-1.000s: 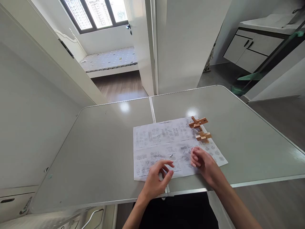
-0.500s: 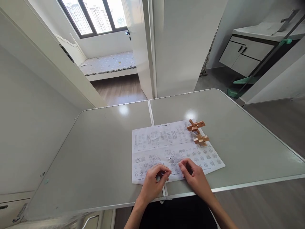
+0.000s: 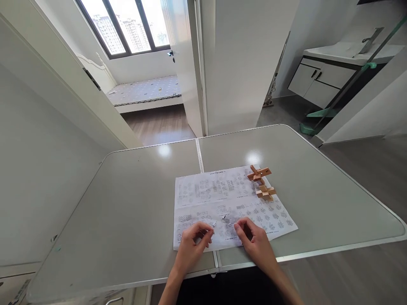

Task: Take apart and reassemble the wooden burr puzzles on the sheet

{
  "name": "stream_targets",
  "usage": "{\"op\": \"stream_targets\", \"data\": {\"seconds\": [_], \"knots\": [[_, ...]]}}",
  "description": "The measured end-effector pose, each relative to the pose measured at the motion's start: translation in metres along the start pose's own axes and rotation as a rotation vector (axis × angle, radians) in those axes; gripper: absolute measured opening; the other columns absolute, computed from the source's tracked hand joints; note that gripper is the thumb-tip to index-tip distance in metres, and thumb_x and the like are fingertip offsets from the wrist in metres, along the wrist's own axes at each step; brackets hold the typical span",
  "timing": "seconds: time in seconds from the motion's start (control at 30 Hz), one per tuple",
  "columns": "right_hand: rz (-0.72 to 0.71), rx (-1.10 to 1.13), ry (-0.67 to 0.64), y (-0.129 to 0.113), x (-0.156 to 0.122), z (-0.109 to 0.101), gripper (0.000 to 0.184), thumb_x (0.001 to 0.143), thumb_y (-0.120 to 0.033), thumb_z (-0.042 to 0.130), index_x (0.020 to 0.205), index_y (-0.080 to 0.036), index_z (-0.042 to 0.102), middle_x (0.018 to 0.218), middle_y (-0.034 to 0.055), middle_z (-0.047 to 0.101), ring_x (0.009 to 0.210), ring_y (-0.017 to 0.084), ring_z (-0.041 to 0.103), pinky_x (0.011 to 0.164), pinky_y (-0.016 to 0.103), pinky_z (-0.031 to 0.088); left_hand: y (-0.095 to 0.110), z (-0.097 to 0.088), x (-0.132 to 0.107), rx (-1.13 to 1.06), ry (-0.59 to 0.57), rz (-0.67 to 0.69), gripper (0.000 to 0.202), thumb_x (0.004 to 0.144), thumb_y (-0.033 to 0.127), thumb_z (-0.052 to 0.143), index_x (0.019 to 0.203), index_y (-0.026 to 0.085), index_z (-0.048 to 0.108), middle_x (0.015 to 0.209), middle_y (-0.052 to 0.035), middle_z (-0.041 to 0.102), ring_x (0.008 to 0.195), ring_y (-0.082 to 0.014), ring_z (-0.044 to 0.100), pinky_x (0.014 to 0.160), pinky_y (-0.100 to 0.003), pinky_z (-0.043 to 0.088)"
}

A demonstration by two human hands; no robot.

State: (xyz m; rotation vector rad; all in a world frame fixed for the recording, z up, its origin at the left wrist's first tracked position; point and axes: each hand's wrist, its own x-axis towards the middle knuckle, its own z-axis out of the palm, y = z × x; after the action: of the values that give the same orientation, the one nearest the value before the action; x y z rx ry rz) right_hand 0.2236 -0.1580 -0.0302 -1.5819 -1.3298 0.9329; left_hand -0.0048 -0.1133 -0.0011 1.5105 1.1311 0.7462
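Note:
A printed instruction sheet [image 3: 222, 195] lies on the grey folding table [image 3: 127, 212], near its front edge. Two small wooden interlocking puzzle pieces [image 3: 259, 173] [image 3: 266, 192] rest on the sheet's right part. My left hand [image 3: 190, 245] is at the sheet's near edge with thumb and fingertips pinched together. My right hand [image 3: 256, 241] sits beside it, fingers curled and closed over the paper. Between the two hands lies a small shiny thing [image 3: 219, 221] that I cannot make out. Neither hand touches the wooden pieces.
A seam [image 3: 201, 165] splits the table in two. Beyond the table stands a white wall column [image 3: 241, 63], with an open doorway to a windowed room at the left. At the right are a white cabinet with a sink [image 3: 321, 72] and a green mop [image 3: 318, 114].
My right hand has moved left, away from the wooden pieces, toward my left hand. Both hands have drawn back to the sheet's near edge and closed their fingers.

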Motion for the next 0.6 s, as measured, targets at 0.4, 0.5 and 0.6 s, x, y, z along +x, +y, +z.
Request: {"op": "stream_targets", "data": {"seconds": [0.4, 0.5, 0.6], "knots": [[0.005, 0.035, -0.006, -0.0075, -0.0009, -0.0001, 0.04, 0.103, -0.056, 0.053, 0.084, -0.022, 0.062, 0.066, -0.0021, 0.056, 0.06, 0.017, 0.053, 0.056, 0.025, 0.041, 0.0061, 0.0028, 0.0016, 0.087, 0.044, -0.011, 0.026, 0.1, 0.043, 0.064, 0.091, 0.02, 0.07, 0.075, -0.0011, 0.067, 0.065, -0.0145, 0.063, 0.064, -0.025, 0.054], [0.003, 0.04, -0.01, -0.0065, -0.001, -0.0004, 0.039, 0.103, -0.055, 0.053, 0.084, -0.022, 0.062, 0.067, -0.0019, 0.057, 0.06, 0.017, 0.054, 0.056, 0.025, 0.042, 0.0082, 0.0028, 0.0019, 0.102, 0.049, -0.01, 0.026, 0.101, 0.043, 0.063, 0.092, 0.02, 0.071, 0.074, -0.0012, 0.067, 0.064, -0.0145, 0.063, 0.063, -0.025, 0.053], [-0.004, 0.042, -0.011, -0.0054, -0.0005, -0.0006, 0.039, 0.104, -0.055, 0.053, 0.084, -0.022, 0.061, 0.066, -0.0021, 0.057, 0.059, 0.017, 0.054, 0.056, 0.025, 0.043, 0.009, 0.0032, 0.0028, 0.107, 0.054, -0.005, 0.026, 0.101, 0.044, 0.063, 0.092, 0.02, 0.071, 0.073, -0.0011, 0.067, 0.063, -0.0143, 0.062, 0.061, -0.025, 0.053]]}}
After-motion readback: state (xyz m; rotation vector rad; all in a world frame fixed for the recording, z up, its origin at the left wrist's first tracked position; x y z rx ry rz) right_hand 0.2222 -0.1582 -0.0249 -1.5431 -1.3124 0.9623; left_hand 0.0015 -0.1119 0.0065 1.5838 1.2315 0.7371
